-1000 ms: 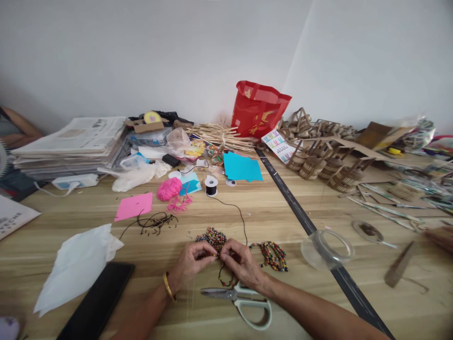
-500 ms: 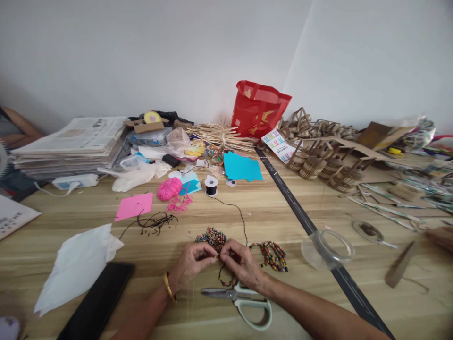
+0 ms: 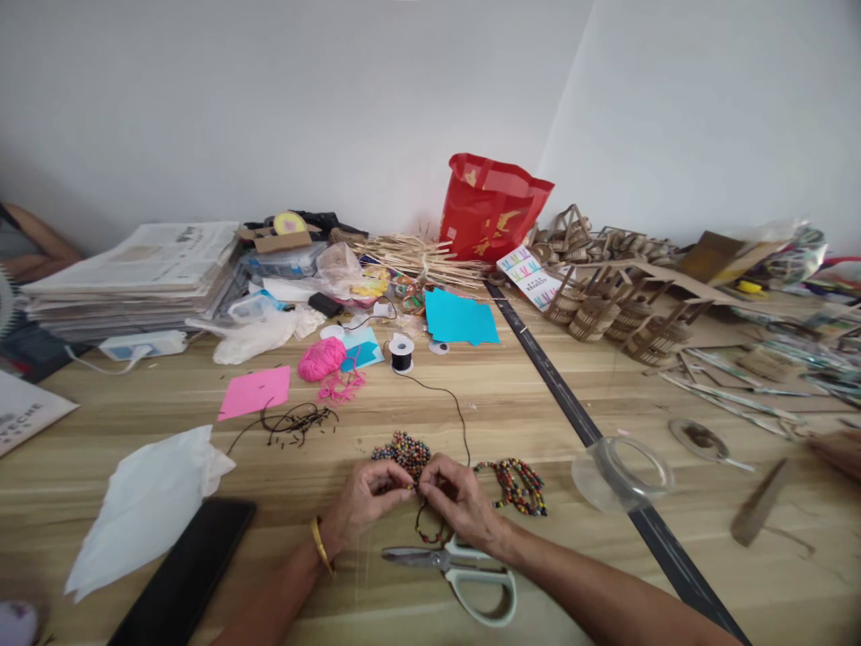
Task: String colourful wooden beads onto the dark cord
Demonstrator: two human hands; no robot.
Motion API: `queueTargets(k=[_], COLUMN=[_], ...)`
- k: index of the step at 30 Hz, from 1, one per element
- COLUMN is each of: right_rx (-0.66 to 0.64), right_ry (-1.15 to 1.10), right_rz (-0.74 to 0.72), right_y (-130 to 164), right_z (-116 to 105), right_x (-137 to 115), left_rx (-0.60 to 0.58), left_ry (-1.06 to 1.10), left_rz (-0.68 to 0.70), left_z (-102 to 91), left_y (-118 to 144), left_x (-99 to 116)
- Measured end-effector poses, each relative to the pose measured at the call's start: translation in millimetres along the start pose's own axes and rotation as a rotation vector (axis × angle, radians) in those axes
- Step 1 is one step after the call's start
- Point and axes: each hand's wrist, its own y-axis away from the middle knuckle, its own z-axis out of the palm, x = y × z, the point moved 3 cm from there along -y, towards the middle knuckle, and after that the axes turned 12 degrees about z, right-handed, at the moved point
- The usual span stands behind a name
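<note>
My left hand [image 3: 363, 502] and my right hand [image 3: 461, 502] meet fingertip to fingertip over the wooden table [image 3: 511, 395]. Between them they pinch a thin black cord strung with small coloured beads [image 3: 429, 531], which loops down below the fingers. A pile of loose coloured beads [image 3: 404, 449] lies just beyond my hands. Finished beaded strands [image 3: 517, 483] lie right of my right hand. The black cord runs back to a small spool [image 3: 402, 353]. White-handled scissors [image 3: 464, 574] lie under my right wrist.
A black phone [image 3: 185, 574] and white tissue [image 3: 148, 502] lie at the near left. Pink yarn [image 3: 321, 359], pink paper [image 3: 256, 391], blue paper [image 3: 461, 318], a red bag [image 3: 491, 208], newspapers [image 3: 134, 274] and cardboard baskets [image 3: 605, 309] crowd the back. A clear tape roll [image 3: 622, 471] sits right. Another person's hand [image 3: 838, 449] shows at far right.
</note>
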Motion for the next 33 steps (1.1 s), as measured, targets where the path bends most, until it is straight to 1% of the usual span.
queueTargets(k=[5, 14, 22, 33], right_rx=[-0.009, 0.014, -0.018, 0.001], right_ry=[-0.001, 0.012, 0.008, 0.000], right_rz=[0.004, -0.005, 0.002, 0.002], right_y=[0.2, -0.1, 0.0, 0.3], right_z=[0.2, -1.0, -0.1, -1.3], right_x=[-1.0, -1.3, 0.2, -3.7], left_rx=[0.008, 0.013, 0.016, 0.034], left_ry=[0.018, 0.008, 0.030, 0.038], left_rz=[-0.008, -0.009, -0.017, -0.025], left_z=[0.2, 0.5, 1.4, -0.2], left_y=[-0.1, -0.5, -0.4, -0.2], left_x=[-0.5, 1.9, 2.0, 2.7])
